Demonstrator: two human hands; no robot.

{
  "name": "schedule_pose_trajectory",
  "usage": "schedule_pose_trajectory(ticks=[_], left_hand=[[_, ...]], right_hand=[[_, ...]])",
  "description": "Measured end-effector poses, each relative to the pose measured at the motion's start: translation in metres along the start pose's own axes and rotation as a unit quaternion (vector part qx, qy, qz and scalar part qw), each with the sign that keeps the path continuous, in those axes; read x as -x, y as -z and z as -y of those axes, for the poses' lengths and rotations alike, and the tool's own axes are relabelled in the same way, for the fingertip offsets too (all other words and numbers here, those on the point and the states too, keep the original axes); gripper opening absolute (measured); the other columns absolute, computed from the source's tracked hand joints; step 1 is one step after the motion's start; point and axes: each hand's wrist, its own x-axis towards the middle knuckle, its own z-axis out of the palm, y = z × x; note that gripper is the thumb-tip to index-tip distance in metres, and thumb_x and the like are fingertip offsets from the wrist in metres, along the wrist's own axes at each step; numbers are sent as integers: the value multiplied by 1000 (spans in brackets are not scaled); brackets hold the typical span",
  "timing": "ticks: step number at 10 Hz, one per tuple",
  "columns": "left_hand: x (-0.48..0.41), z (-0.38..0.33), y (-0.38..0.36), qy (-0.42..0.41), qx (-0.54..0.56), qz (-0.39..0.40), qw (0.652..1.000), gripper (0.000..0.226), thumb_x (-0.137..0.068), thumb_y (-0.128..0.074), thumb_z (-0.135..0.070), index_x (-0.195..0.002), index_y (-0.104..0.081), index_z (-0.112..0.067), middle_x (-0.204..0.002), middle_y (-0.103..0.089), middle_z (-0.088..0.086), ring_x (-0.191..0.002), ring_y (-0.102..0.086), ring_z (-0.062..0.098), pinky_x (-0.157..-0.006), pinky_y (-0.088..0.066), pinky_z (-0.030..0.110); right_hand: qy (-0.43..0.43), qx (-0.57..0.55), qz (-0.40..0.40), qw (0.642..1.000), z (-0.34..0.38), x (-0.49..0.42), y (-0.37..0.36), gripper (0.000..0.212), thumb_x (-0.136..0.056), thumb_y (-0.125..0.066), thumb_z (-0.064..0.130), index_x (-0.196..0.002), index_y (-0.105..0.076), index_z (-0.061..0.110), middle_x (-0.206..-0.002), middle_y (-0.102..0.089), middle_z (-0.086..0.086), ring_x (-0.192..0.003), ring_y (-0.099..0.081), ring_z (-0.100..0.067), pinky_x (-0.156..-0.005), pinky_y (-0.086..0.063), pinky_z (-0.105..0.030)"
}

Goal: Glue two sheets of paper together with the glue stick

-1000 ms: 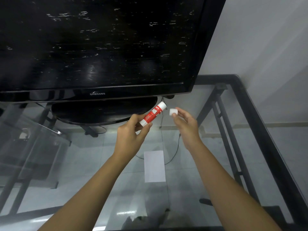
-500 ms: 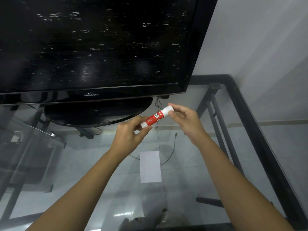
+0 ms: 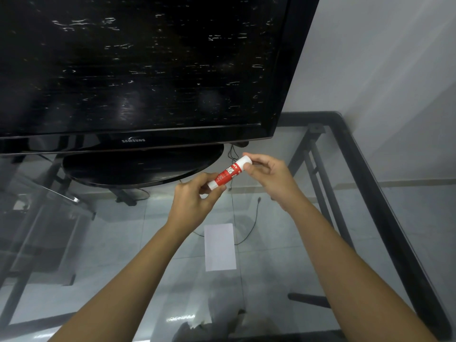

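Note:
I hold a red and white glue stick [image 3: 227, 174] tilted in the air above the glass table. My left hand [image 3: 195, 201] grips its lower end. My right hand [image 3: 269, 174] pinches the white cap [image 3: 244, 161], which sits on the stick's upper end. A small white paper [image 3: 219, 246] lies flat on the glass below my hands. It looks like one rectangle; whether it is one sheet or two stacked I cannot tell.
A large black television [image 3: 138, 70] on an oval base [image 3: 140, 169] stands at the back of the glass table [image 3: 345, 218], just behind my hands. The table's black frame [image 3: 385, 206] runs along the right side. A cable [image 3: 251, 225] shows through the glass.
One second ago my right hand held the cap apart from the stick. It has moved left and the cap now sits on the stick's end.

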Motion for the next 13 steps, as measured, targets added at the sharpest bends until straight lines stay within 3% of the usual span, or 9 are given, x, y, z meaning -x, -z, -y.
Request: schedule_pose_trajectory(ticks=[1, 2, 3, 4, 6, 8, 11, 12, 13], left_hand=[[-3, -2, -7, -8, 44, -40, 998, 32, -81, -69, -22, -109, -61, -11, -99, -58, -10, -79, -56, -8, -70, -43, -1], [-3, -1, -16, -24, 29, -53, 998, 31, -81, -69, -21, -109, -60, -11, -99, -59, -9, -82, -58, -2, -72, -47, 5], [-2, 15, -29, -29, -15, 0, 999, 39, -87, -60, -29, -123, -53, -13, -123, -60, 2, -110, -56, 15, -89, -42, 21], [5, 36, -34, 4, -37, 45, 998, 50, -95, -41, -36, -140, -35, -16, -148, -36, 3, -132, -34, 14, -103, -28, 25], [52, 105, -34, 100, -198, 107, 969, 54, -99, -19, -35, -146, -5, -11, -157, -5, 7, -143, 2, 17, -114, -4, 32], [77, 133, -37, 108, -302, 192, 928, 57, -98, -12, -40, -145, 6, -13, -157, 7, 4, -136, 21, 14, -111, 6, 33], [79, 136, -38, 114, -312, 220, 917, 60, -97, -11, -42, -145, 7, -11, -156, 10, 6, -138, 19, 16, -112, 6, 33], [77, 134, -36, 121, -300, 213, 922, 61, -97, -11, -44, -145, 9, -11, -156, 11, 5, -139, 18, 16, -112, 6, 33], [67, 127, -30, 117, -287, 204, 929, 58, -98, -13, -39, -145, 5, -11, -157, 6, 6, -142, 11, 19, -114, 2, 34]], right_hand=[[-44, -152, -4, 987, -3, 0, -9, 47, -77, -66, 39, -121, -50, 32, -119, -63, 0, -111, -57, -12, -90, -46, -24], [-65, -190, 8, 980, -11, 1, -19, 39, -74, -67, 42, -109, -55, 31, -114, -66, -1, -107, -61, -13, -94, -47, -27], [-81, -171, -12, 982, -28, -2, -27, 15, -81, -66, 34, -96, -62, 31, -99, -69, 5, -95, -65, -8, -88, -51, -25], [-72, -97, -40, 992, -40, -3, -24, 15, -83, -66, 29, -98, -63, 28, -97, -67, 8, -92, -62, -4, -79, -47, -19], [-15, 103, -12, 995, -73, 6, -21, 15, -81, -66, 13, -94, -65, 19, -81, -66, 12, -77, -59, 11, -68, -40, -2], [1, 155, 24, 988, -92, 14, -22, 27, -80, -67, 10, -106, -64, 15, -100, -67, -1, -93, -60, -12, -82, -40, -11], [5, 198, 52, 979, -101, 12, -19, 39, -80, -68, 15, -118, -58, 12, -116, -63, -9, -107, -59, -22, -96, -44, -29], [-19, 216, 77, 973, -102, 15, -16, 62, -79, -71, 26, -133, -43, 15, -133, -51, -6, -121, -49, -19, -101, -38, -31], [-31, 191, 20, 981, -98, 23, -11, 74, -80, -58, 53, -141, -30, 20, -146, -36, 0, -133, -33, -16, -108, -30, -37]])
